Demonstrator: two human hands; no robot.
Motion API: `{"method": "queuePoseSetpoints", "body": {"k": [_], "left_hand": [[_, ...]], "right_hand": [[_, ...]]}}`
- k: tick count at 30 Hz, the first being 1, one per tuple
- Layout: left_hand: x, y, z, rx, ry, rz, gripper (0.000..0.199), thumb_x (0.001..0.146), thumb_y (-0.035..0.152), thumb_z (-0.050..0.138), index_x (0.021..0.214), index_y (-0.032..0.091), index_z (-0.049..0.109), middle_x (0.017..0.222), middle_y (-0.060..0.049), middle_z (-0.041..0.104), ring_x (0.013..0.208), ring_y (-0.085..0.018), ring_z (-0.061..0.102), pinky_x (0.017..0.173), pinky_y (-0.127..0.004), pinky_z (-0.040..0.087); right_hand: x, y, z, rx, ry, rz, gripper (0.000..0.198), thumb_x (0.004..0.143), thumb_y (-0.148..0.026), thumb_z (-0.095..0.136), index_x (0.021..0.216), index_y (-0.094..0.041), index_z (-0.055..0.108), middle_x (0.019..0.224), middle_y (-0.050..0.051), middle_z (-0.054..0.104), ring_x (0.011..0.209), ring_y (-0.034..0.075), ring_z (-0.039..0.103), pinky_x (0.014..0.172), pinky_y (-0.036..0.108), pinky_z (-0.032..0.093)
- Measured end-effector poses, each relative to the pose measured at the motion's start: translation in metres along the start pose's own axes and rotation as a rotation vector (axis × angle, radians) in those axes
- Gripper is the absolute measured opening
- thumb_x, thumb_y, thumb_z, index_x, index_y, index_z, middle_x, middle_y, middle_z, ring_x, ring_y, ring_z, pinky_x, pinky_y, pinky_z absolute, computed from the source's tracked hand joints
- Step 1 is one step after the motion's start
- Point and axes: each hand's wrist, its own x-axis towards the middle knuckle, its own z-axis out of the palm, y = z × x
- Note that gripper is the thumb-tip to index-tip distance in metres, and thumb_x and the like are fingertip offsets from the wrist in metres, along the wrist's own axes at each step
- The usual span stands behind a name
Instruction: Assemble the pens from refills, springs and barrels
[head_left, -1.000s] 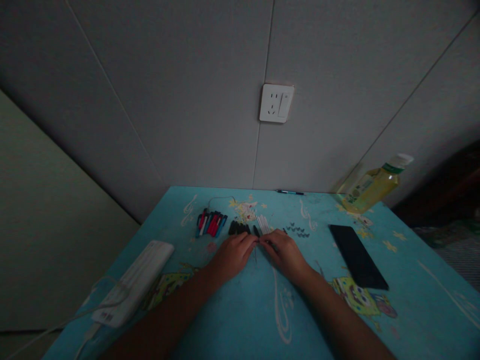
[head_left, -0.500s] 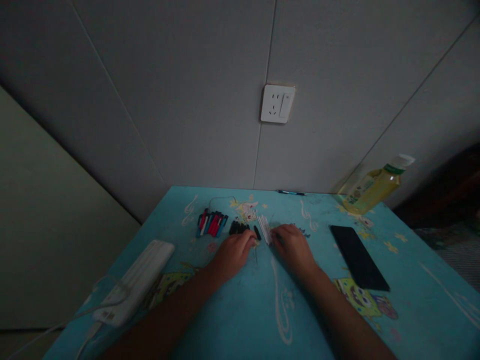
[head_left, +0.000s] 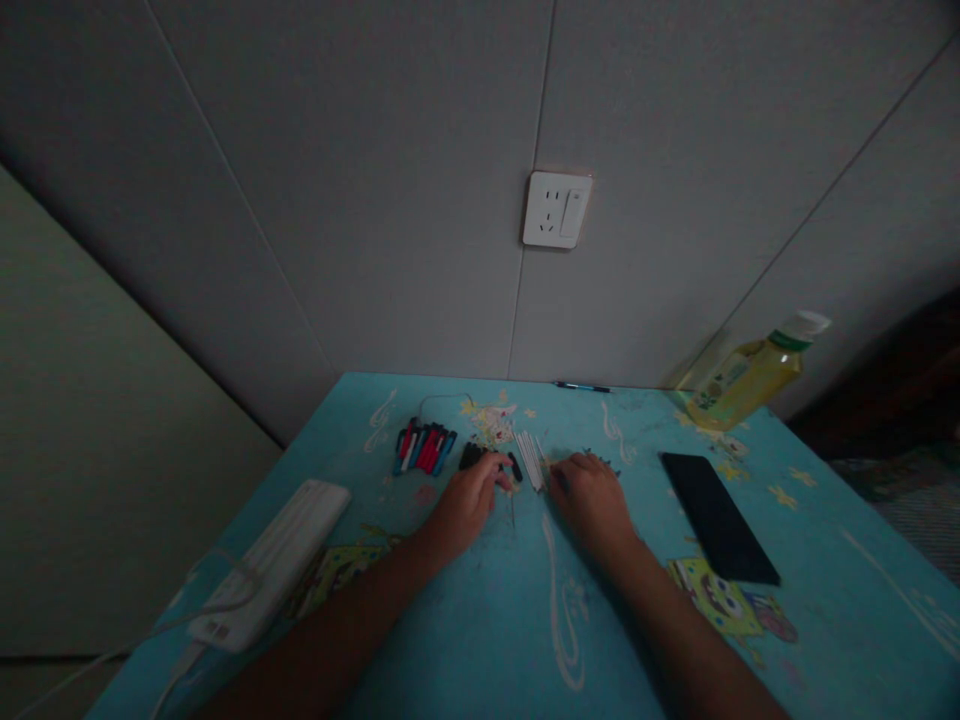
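Note:
My left hand (head_left: 469, 495) hovers low by a row of short black caps (head_left: 471, 455), thumb and fingers apart and nothing visible between them. One black cap (head_left: 515, 466) lies separately, just right of its fingertips. To the right of that cap is a row of thin white pen refills (head_left: 529, 460) lying side by side. My right hand (head_left: 592, 495) rests on the table right of the refills, its fingers curled downward; whatever they hold, if anything, is hidden. Small dark blue pieces (head_left: 611, 466) show behind its knuckles. Red, blue and white pen barrels (head_left: 425, 448) lie in a group at left.
A pen (head_left: 582, 387) lies along the table's back edge by the wall. At right are a black phone-like slab (head_left: 716, 515) and a tilted bottle of yellow liquid (head_left: 746, 380). A white power strip (head_left: 270, 560) with cables lies at left. A socket (head_left: 556, 209) is on the wall.
My left hand's fingers have spread and lifted from beside the loose black cap. My right hand has shifted slightly right, away from the white refills.

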Motion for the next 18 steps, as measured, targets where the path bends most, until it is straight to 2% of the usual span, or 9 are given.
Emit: {"method": "queuePoseSetpoints", "body": {"k": [5,11,18], "left_hand": [[-0.001,0.002,0.001,0.031,0.013,-0.006,0.023,0.102,0.028,0.029,0.109,0.022,0.05,0.091,-0.002,0.067,0.063,-0.012,0.057,0.064,-0.025,0.046],[0.0,0.007,0.001,0.052,0.049,-0.013,0.02,0.101,0.029,0.034,0.105,0.021,0.052,0.086,-0.001,0.066,0.07,-0.014,0.059,0.07,-0.026,0.045],[-0.001,0.007,0.0,-0.022,0.039,-0.015,0.015,0.099,0.029,0.041,0.105,0.022,0.053,0.099,-0.003,0.068,0.088,-0.015,0.064,0.078,-0.027,0.046]], "right_hand": [[-0.001,-0.002,0.004,-0.049,0.014,0.041,0.016,0.091,-0.025,0.053,0.085,-0.019,0.067,0.09,0.01,0.066,0.092,0.025,0.056,0.083,0.036,0.036],[0.003,-0.002,0.011,-0.073,-0.008,0.062,0.023,0.095,-0.025,0.046,0.085,-0.017,0.065,0.09,0.011,0.065,0.092,0.026,0.055,0.083,0.035,0.034],[0.005,-0.005,0.014,-0.089,-0.035,0.078,0.025,0.098,-0.025,0.042,0.091,-0.015,0.065,0.095,0.012,0.064,0.092,0.026,0.054,0.082,0.035,0.033]]}}
